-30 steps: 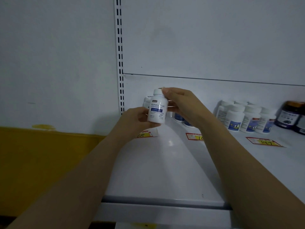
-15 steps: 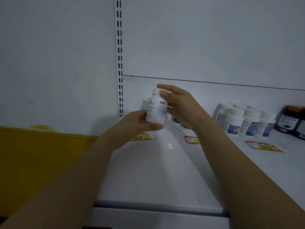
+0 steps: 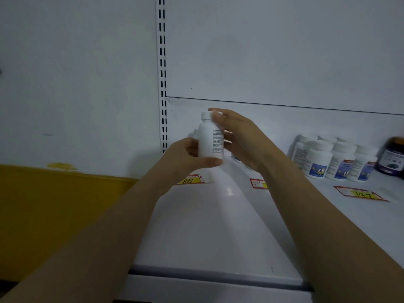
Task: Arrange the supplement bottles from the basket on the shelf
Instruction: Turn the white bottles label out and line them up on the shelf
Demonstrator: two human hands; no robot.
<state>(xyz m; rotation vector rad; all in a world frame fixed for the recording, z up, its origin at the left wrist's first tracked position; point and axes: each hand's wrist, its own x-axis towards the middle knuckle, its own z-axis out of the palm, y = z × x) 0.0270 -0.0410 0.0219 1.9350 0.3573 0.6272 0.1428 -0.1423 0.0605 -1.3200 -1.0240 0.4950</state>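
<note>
My left hand [image 3: 185, 156] is wrapped round the bottom of the bottle [image 3: 208, 138], thumb across the front. My right hand [image 3: 240, 136] pinches it up by the cap, so it's upright in the air over the back left corner of the shelf [image 3: 218, 226], not set down yet. The fine-print side is facing me, so I'd twist it till the front label points out, then park it just behind the tag [image 3: 190, 179], squared up like the row [image 3: 332, 160] on the right.
</note>
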